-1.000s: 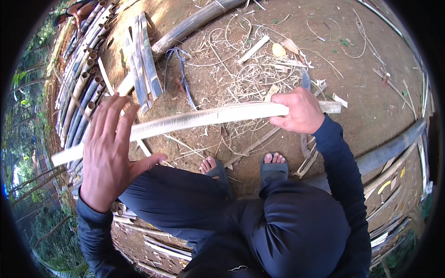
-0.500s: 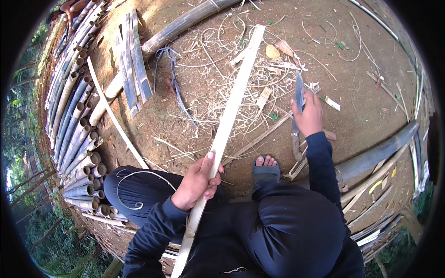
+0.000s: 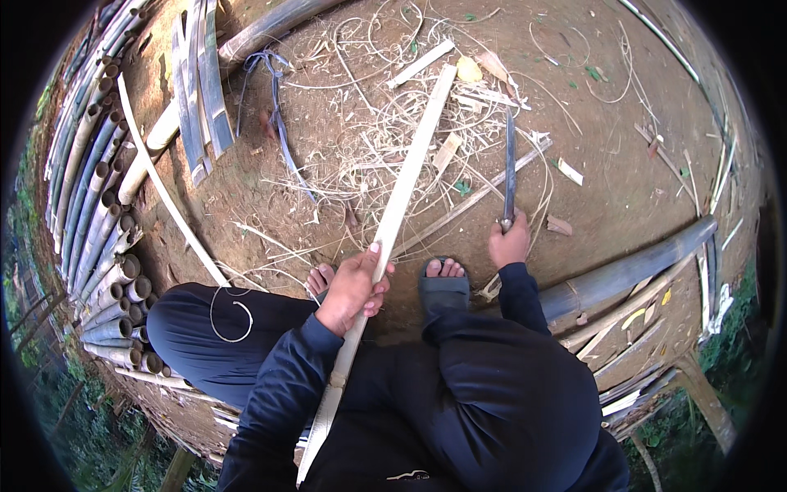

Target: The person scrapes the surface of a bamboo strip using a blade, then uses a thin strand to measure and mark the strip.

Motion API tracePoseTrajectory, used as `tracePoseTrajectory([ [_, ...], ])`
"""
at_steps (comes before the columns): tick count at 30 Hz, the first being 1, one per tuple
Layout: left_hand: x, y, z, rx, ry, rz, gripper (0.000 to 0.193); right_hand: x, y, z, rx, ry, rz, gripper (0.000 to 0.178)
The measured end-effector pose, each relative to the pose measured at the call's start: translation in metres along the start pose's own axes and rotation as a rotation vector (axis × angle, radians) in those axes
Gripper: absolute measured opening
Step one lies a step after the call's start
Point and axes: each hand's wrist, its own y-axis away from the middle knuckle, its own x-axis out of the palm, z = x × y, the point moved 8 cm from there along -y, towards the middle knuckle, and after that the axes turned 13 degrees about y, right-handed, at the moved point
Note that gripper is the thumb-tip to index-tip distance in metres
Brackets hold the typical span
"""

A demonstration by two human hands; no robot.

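Note:
A long pale bamboo strip (image 3: pixel 414 164) slants from my lap up over the ground in front of me. My left hand (image 3: pixel 354 287) is closed around it below its middle, thumb lying on the upper face. To the right, my right hand (image 3: pixel 510 243) grips the handle of a large knife (image 3: pixel 510 168), most of the handle hidden in the fist. Its dark blade points away from me, apart from the strip. A thin curled shaving (image 3: pixel 234 318) rests on my left knee.
Shavings (image 3: pixel 393 164) and offcuts litter the brown ground ahead. Stacked bamboo poles (image 3: pixel 102 221) line the left, with split dark slats (image 3: pixel 201 90) near a thick pole (image 3: pixel 279 29). Another bamboo pole (image 3: pixel 631 262) lies to my right. My sandalled foot (image 3: pixel 443 287) stands between my hands.
My right hand has gone from touching the knife on the ground to gripping its handle, and the blade now points straight ahead. My left hand still holds the strip. The view has shifted slightly.

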Motion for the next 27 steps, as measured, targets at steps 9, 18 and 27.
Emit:
tracePoseTrajectory([
  [9, -0.006, -0.002, 0.007, -0.041, 0.035, -0.009, 0.045, -0.09, 0.084, 0.141, -0.843, -0.045, 0.051, 0.034],
  [18, -0.001, 0.006, 0.016, -0.169, 0.091, 0.062, 0.046, -0.039, -0.025, 0.121, -0.673, 0.137, 0.176, 0.019],
  [27, -0.002, 0.025, 0.026, -0.226, 0.095, 0.067, 0.049, -0.031, -0.095, 0.107, -0.63, 0.321, 0.196, 0.017],
])
